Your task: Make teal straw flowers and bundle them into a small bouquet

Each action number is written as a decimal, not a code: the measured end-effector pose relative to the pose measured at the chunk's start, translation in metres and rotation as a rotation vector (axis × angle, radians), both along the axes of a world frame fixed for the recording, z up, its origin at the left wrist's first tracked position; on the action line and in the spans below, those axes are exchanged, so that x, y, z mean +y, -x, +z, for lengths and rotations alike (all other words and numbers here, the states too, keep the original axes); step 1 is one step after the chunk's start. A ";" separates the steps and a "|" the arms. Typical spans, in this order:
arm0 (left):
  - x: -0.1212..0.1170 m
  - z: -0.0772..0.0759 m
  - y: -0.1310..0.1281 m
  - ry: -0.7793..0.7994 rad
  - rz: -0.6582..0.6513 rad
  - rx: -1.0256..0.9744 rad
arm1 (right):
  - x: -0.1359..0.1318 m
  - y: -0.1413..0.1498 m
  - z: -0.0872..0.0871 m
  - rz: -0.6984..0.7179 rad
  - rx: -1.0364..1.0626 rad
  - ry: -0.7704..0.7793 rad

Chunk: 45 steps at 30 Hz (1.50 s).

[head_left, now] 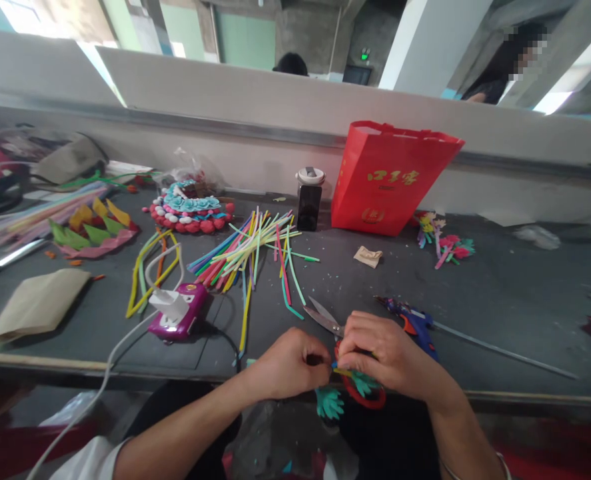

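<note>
My left hand (292, 363) is closed in a pinch near the table's front edge. A teal fringed piece (329, 403), like a straw cut into a flower, hangs just under its fingertips. My right hand (385, 350) is wrapped round a pair of scissors (328, 323); the open blades point away to the left and a red handle loop shows below the hand. Its thumb and fingertips meet my left fingertips at a small blue and yellow bit. A second teal fringed piece (364, 383) sticks out beneath my right hand. The fingers hide exactly what is pinched.
Coloured straws (245, 250) lie in a loose heap mid-table. A blue glue gun (415, 323) with a long glue stick rests at right. A purple power socket (180, 313) trails cables. Behind stand a dark bottle (309, 203) and a red bag (385, 180). Finished straw flowers (450, 247) lie right.
</note>
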State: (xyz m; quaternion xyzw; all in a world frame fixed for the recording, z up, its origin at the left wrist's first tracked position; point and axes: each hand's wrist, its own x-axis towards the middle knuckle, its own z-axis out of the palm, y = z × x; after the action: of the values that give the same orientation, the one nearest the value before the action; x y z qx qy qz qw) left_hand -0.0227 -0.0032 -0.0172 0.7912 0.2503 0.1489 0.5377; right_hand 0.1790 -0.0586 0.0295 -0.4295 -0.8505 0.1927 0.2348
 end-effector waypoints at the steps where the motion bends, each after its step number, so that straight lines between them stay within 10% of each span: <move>1: 0.001 -0.002 -0.001 -0.054 0.054 -0.017 | -0.002 0.002 0.000 -0.024 -0.041 -0.042; 12: 0.020 0.009 0.003 0.493 0.538 -0.441 | -0.008 0.033 -0.017 -0.421 -0.097 -0.456; 24: 0.022 0.012 0.016 0.700 0.187 -0.332 | 0.008 0.016 -0.029 -0.275 0.329 0.112; 31: 0.012 0.012 0.014 0.551 -0.061 -0.059 | 0.009 0.012 -0.025 -0.262 0.309 0.162; 45: -0.004 0.013 0.010 0.313 -0.159 -0.021 | 0.011 0.002 -0.017 -0.046 0.270 0.296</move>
State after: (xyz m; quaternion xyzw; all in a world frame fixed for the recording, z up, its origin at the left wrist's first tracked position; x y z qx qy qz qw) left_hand -0.0329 -0.0068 -0.0039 0.7137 0.2014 0.0734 0.6669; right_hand 0.1765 -0.0477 0.0123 -0.4490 -0.7635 0.3662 0.2853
